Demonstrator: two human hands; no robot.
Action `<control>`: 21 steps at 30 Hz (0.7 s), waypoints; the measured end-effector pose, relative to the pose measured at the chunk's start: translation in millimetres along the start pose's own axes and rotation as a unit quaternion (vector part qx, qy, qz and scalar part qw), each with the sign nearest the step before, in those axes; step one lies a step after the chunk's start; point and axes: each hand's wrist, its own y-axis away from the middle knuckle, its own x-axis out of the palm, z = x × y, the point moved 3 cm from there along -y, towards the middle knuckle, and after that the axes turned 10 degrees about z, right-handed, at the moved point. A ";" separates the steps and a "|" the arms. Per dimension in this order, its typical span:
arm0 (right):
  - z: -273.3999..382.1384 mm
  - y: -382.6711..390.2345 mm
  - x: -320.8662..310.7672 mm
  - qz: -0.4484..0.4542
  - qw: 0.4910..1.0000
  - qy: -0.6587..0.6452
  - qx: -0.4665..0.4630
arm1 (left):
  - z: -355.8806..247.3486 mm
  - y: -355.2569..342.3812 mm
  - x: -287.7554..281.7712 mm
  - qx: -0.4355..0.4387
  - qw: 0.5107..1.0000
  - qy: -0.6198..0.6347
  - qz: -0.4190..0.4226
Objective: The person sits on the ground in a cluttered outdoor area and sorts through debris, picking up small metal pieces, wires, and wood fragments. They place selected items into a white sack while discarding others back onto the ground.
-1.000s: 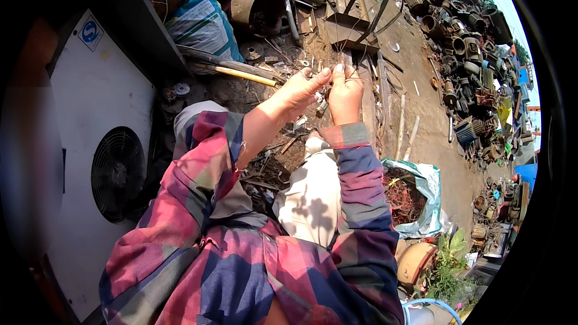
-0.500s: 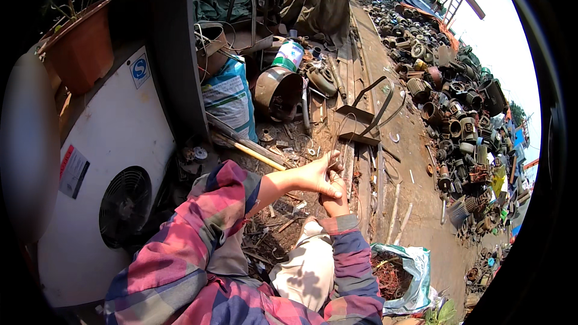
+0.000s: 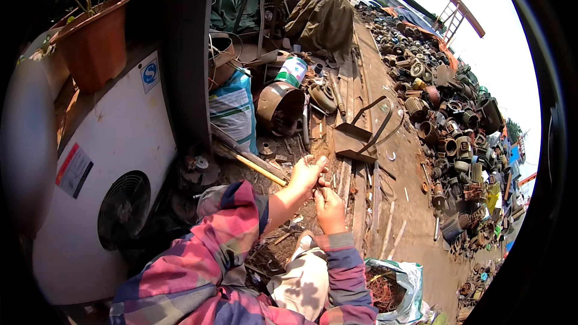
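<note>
With both forearms raised, left hand (image 3: 306,174) and right hand (image 3: 329,201) meet, pinching a thin wire strand (image 3: 320,185) between them.

— What's in play?
— A thin dark metal piece (image 3: 317,188), small and slender, pinched between both hands in mid-air, above the littered ground.
— Its pose?
— It runs roughly upright, tipped a little. Fingers cover most of it.
— Shape?
— Too small to tell beyond thin and dark.
</note>
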 end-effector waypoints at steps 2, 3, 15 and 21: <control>0.0 1.3 -2.0 0.030 0.999 0.034 0.003 | -9.6 -2.2 -7.4 -0.020 1.000 0.018 -0.015; 0.0 1.9 -2.3 0.045 0.998 0.050 0.004 | -9.4 -8.3 -14.4 -0.027 0.999 0.024 0.000; -49.9 21.3 -12.1 0.037 0.945 -0.240 0.219 | -27.5 4.8 7.5 0.172 0.713 -0.644 0.218; -57.3 26.8 -12.7 0.049 0.966 -0.234 0.100 | -18.0 24.8 12.6 0.029 0.559 -0.732 0.388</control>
